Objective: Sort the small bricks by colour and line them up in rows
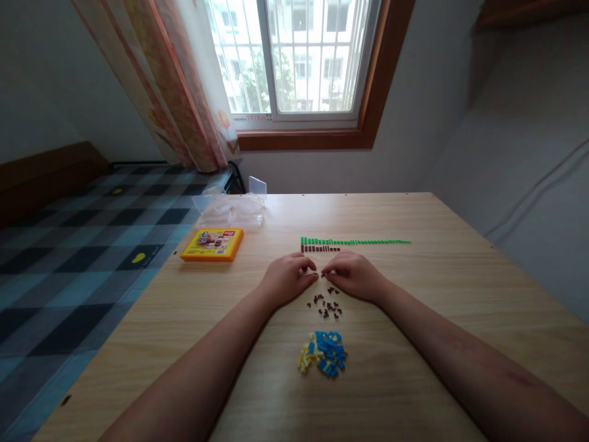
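Both hands rest on the wooden table (414, 344) with fingertips meeting in the middle. My left hand (289, 277) has its fingers curled in a pinch, and my right hand (352, 274) is pinched the same way; what they grip is too small to name. Just below them lies a scatter of tiny dark brown bricks (326, 305). Behind the hands runs a long row of green bricks (354, 241) with a short row of brown bricks (321, 248) under its left end. A heap of blue and yellow bricks (324, 354) lies nearer to me.
An orange box (212, 244) lies at the table's left side, with crumpled clear plastic bags (232, 207) behind it. A bed with a checked cover (78, 245) stands to the left. A window (294, 58) and curtain (179, 80) are beyond the table.
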Motion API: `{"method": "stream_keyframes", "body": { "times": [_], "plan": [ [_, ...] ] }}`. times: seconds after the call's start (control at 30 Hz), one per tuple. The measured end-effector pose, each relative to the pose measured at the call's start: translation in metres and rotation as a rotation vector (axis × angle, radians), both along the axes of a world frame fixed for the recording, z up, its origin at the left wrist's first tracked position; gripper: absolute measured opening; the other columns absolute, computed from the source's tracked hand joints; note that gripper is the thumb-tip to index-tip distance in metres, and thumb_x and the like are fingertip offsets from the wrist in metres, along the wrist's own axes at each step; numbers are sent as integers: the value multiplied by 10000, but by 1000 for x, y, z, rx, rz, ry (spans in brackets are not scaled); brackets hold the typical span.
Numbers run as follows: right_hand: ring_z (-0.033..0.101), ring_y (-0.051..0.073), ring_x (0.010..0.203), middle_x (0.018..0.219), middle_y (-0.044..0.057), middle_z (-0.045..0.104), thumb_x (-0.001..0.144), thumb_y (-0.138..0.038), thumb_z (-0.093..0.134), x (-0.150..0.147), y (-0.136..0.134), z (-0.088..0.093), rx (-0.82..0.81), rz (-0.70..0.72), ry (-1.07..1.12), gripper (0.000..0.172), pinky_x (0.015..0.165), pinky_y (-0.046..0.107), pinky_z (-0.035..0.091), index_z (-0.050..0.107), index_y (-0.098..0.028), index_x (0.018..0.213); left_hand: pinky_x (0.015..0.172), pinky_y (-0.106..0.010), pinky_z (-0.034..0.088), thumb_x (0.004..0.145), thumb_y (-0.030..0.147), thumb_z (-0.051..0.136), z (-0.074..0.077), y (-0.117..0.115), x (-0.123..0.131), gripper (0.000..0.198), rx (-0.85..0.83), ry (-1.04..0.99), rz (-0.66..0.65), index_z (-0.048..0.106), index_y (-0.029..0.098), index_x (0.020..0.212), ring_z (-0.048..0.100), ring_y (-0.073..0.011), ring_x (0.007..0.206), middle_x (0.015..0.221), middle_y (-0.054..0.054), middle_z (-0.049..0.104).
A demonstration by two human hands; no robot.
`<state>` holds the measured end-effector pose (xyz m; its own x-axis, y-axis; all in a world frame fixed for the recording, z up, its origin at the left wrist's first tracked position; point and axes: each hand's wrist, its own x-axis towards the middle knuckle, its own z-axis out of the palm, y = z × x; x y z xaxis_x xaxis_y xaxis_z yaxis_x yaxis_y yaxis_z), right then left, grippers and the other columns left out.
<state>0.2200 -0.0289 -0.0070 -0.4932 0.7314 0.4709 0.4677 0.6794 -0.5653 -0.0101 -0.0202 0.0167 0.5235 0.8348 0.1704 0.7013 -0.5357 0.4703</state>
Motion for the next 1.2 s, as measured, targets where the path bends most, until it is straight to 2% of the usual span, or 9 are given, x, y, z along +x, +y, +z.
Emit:
{"method": "stream_keyframes", "body": {
  "times": [0.13,0.27,0.4,0.6,0.8,0.97,1.2],
  "plan": [
    [628,158,760,799,31,726,840,-147,656,2,-3,1,32,-8,59,137,743,299,486,765,-216,887,663,-252,455,849,239,666,9,-4,-7,99,-143,-130,-148,750,188,859,571,-123,690,806,-19,659],
    [604,147,703,770,28,718,858,-160,639,2,-4,2,28,-50,61,129,698,289,463,757,-212,857,618,-230,431,809,210,688,21,-12,-8,84,-289,-135,-292,762,177,829,566,-113,682,786,-18,645],
    [578,129,633,755,23,719,878,-190,633,3,-2,2,-20,-92,72,128,637,268,442,760,-209,871,618,-224,423,794,204,685,30,-17,-5,108,-330,-67,-324,783,202,840,558,-107,665,767,-8,642],
    [571,121,623,740,18,709,884,-200,626,5,0,1,-48,-105,110,139,615,255,438,765,-204,885,607,-225,429,810,194,647,39,-25,-1,186,-369,43,-384,801,235,906,586,-110,634,768,-1,726],
    [553,114,603,709,7,694,875,-206,634,5,2,0,-75,-117,131,136,605,255,436,769,-202,878,700,-242,488,810,152,642,41,-37,8,200,-312,69,-455,799,250,887,678,-140,740,842,-3,774],
    [557,109,601,726,7,708,873,-198,634,4,2,0,-85,-105,148,135,594,250,433,770,-200,879,664,-236,480,805,125,638,40,-41,11,206,-287,124,-474,795,246,858,679,-135,711,830,1,776],
    [552,109,599,727,10,710,881,-213,627,4,2,0,-83,-110,148,142,595,252,438,769,-202,876,683,-229,492,804,127,648,47,-40,7,187,-362,103,-474,791,245,832,688,-129,708,816,5,777]
  ]
}}
